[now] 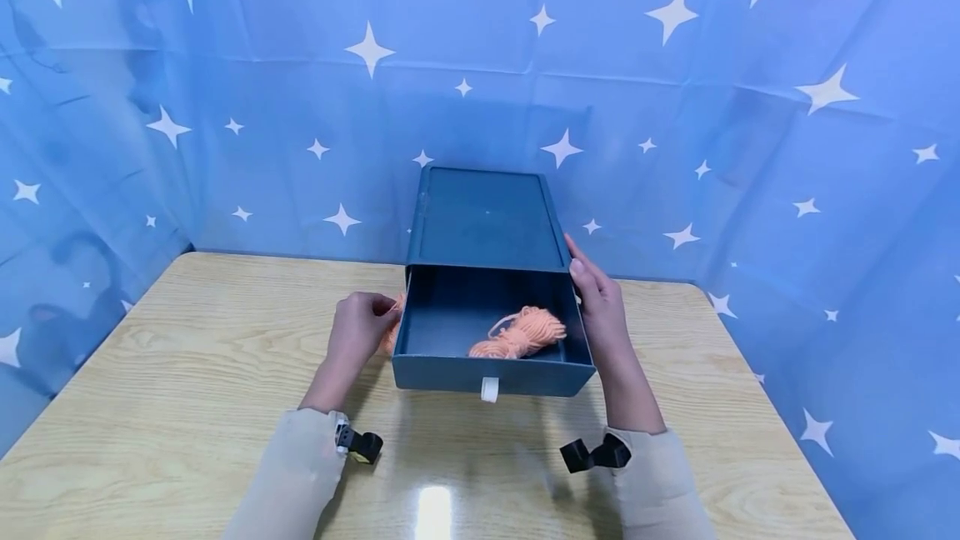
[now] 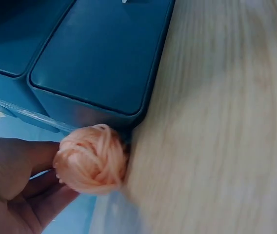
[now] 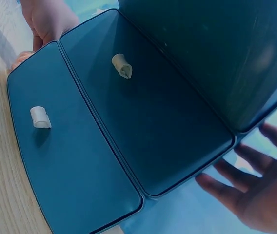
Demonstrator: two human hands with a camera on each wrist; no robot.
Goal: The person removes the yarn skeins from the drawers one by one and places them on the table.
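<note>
A dark blue drawer cabinet [image 1: 487, 219] stands on the table with its top drawer [image 1: 442, 315] pulled out. Inside that drawer lies a peach-coloured skein of yarn [image 1: 525, 333]. Down at the cabinet's left side, my left hand [image 1: 360, 323] pinches a second peach skein of yarn [image 2: 92, 158], low by the bottom drawer [image 2: 99, 58]; the cabinet partly hides it in the head view. My right hand [image 1: 602, 302] rests against the cabinet's right side, its fingers [image 3: 243, 180] spread along the wall in the right wrist view.
Two lower drawers, each with a white pull tab [image 3: 121, 66], are closed beneath the top one. A blue curtain with white stars [image 1: 465, 23] hangs close behind the cabinet. The wooden table [image 1: 187, 390] extends to both sides and in front.
</note>
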